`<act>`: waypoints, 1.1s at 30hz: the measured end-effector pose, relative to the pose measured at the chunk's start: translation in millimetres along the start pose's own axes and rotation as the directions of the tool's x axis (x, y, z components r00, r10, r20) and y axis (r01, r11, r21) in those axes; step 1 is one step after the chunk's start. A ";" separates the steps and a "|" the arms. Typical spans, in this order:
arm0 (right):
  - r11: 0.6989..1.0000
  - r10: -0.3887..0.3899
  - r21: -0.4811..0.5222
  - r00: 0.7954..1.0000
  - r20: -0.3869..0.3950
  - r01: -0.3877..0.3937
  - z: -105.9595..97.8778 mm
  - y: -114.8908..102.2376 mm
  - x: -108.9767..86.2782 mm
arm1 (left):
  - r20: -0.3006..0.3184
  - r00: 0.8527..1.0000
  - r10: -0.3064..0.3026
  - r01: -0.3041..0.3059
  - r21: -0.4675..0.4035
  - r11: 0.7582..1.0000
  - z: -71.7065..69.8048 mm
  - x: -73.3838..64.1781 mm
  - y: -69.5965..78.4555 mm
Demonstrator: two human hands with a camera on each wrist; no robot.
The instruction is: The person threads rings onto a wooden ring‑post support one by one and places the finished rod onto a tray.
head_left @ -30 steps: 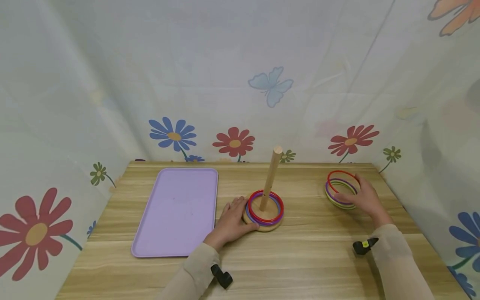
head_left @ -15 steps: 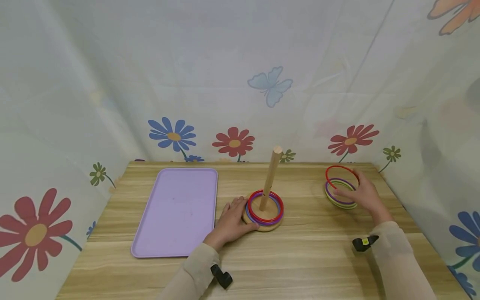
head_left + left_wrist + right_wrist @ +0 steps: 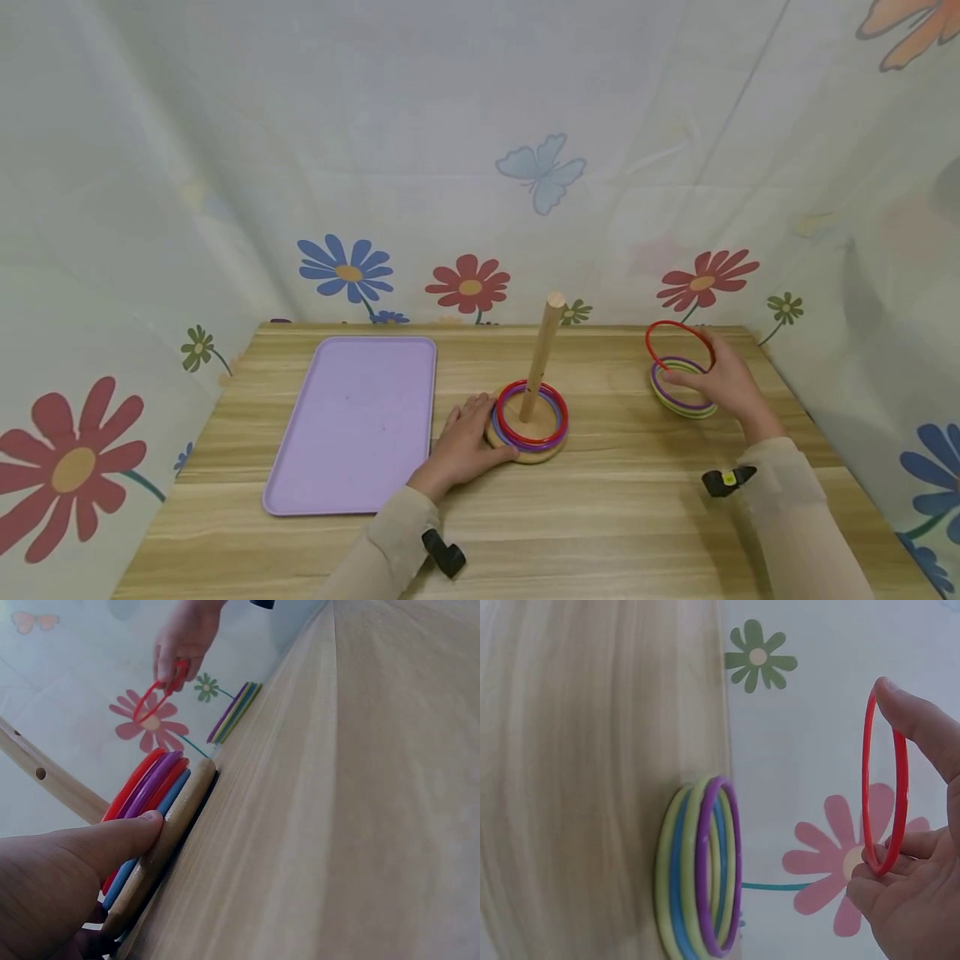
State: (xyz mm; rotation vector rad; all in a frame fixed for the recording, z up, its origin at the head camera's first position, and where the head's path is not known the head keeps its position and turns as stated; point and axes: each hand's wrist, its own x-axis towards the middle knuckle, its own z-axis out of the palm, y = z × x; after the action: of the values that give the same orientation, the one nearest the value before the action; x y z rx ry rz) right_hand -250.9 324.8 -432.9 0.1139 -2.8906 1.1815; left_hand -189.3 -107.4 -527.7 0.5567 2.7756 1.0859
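In the head view, my left hand (image 3: 467, 442) holds the side of the round wooden base (image 3: 513, 417) of a ring-toss stand, thumb in front and fingers behind. From it rises an upright peg (image 3: 542, 357). Around the peg lie several stacked rings, a red ring (image 3: 133, 780) on top, then purple, red and blue. My right hand (image 3: 731, 379) pinches a thin red ring (image 3: 866, 772) between thumb and fingers, tilted in the air. Below this ring, a stack of rings rests on the table, a purple ring (image 3: 702, 877) uppermost over light green and blue ones.
A lilac tray (image 3: 352, 417) lies on the left of the wooden table (image 3: 585, 525). A flowered cloth (image 3: 420, 108) hangs behind the table and at both sides. Each wrist wears a small black device (image 3: 442, 554).
My right hand has raised the red ring off the stack, up and slightly to the left. The left hand stays at the base, and the other rings have not moved.
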 end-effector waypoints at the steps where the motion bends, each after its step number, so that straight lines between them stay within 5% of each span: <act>1: 1.000 -0.001 -0.003 1.000 0.000 0.001 -0.5 -1.6 -0.3 | -0.001 1.000 0.004 -0.004 -0.001 1.000 -0.1 -0.1 0.2; 33: 0.986 -0.154 0.059 0.988 0.000 0.154 -20.3 -55.7 3.3 | -0.013 1.000 0.001 -0.002 -0.015 1.000 -0.5 0.3 1.9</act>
State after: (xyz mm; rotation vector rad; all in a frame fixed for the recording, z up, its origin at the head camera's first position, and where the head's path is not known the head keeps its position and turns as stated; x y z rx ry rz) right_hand -250.3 299.2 -379.3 0.3346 -2.7913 1.2404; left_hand -189.2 -106.3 -526.0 0.5524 2.7758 1.1136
